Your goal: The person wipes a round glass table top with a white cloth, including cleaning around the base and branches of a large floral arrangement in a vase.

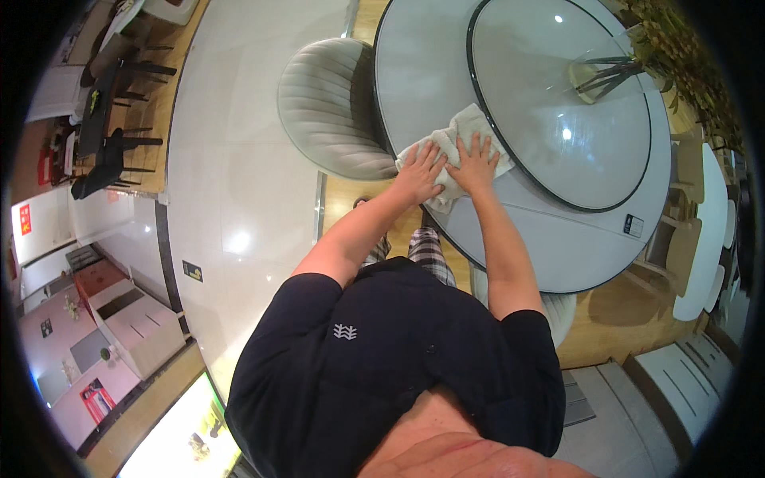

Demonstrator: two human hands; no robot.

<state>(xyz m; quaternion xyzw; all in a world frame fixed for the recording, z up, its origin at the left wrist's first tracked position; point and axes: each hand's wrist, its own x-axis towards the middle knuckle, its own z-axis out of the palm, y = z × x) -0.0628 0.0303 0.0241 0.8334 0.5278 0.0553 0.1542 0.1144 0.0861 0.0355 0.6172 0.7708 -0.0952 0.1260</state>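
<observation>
A white cloth (472,123) lies spread on the rim of a round, pale grey dining table (426,60) with a dark edge. My left hand (419,174) rests flat on the cloth's left part, fingers spread, close to the table's edge. Just to its right, my right hand (475,166) presses flat on the same cloth with its fingers apart. The cloth's upper right corner touches the dark border of the raised round turntable (550,103) in the table's middle.
A ribbed, light upholstered chair (331,107) stands against the table's left side. On the turntable is a clear glass vase (590,80) with dark stems and leafy branches. A small dark label (633,225) lies on the table. More chairs (685,171) and a white table (701,231) stand at right.
</observation>
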